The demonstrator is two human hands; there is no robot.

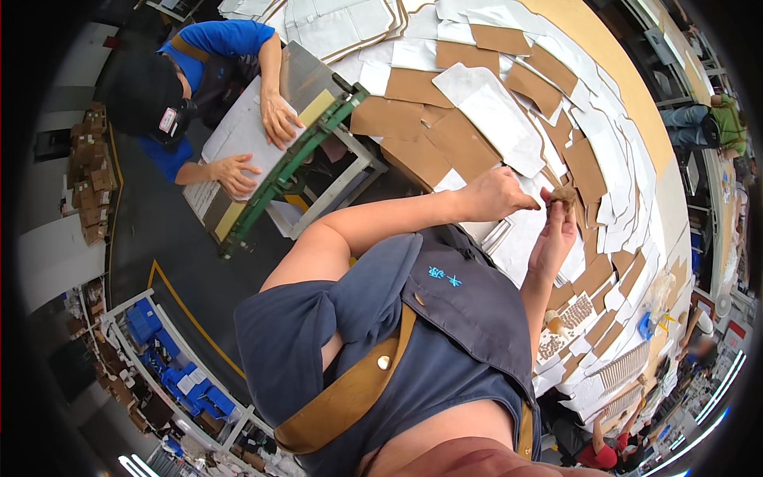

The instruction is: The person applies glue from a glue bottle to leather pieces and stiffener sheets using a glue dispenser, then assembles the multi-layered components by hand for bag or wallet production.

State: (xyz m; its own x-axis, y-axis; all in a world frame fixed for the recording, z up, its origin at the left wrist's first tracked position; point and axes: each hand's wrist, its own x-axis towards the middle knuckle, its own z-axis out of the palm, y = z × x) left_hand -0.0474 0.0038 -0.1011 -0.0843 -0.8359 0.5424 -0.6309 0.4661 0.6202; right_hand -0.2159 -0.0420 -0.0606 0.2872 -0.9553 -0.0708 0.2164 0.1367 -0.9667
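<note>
Brown and crumpled-looking, a small lump (563,195) sits at the fingertips of the right hand (556,232), which pinches it between thumb and fingers from its six o'clock side. It looks roughly round, so no clear long axis can be made out. The left hand (499,195) is at the lump's nine o'clock, just beside it, fingers mostly curled in and the forefinger side pointing to three o'clock; whether its fingertips pinch anything, I cannot tell. Of the two, the right hand is nearer, being in contact.

Around and behind them, the counter (632,95) carries overlapping brown sheets (465,145) and white sheets (477,91), which spread from eleven o'clock round to five. At six o'clock from the right hand, many small brown pieces (581,308) lie spread out.

Farther off, at ten o'clock, a co-worker in blue (226,40) rests both hands on a white sheet beside a green rail (298,164). Beyond, blue bins (143,322) are racked at eight o'clock, and a person in a green top (730,123) stands at two.
</note>
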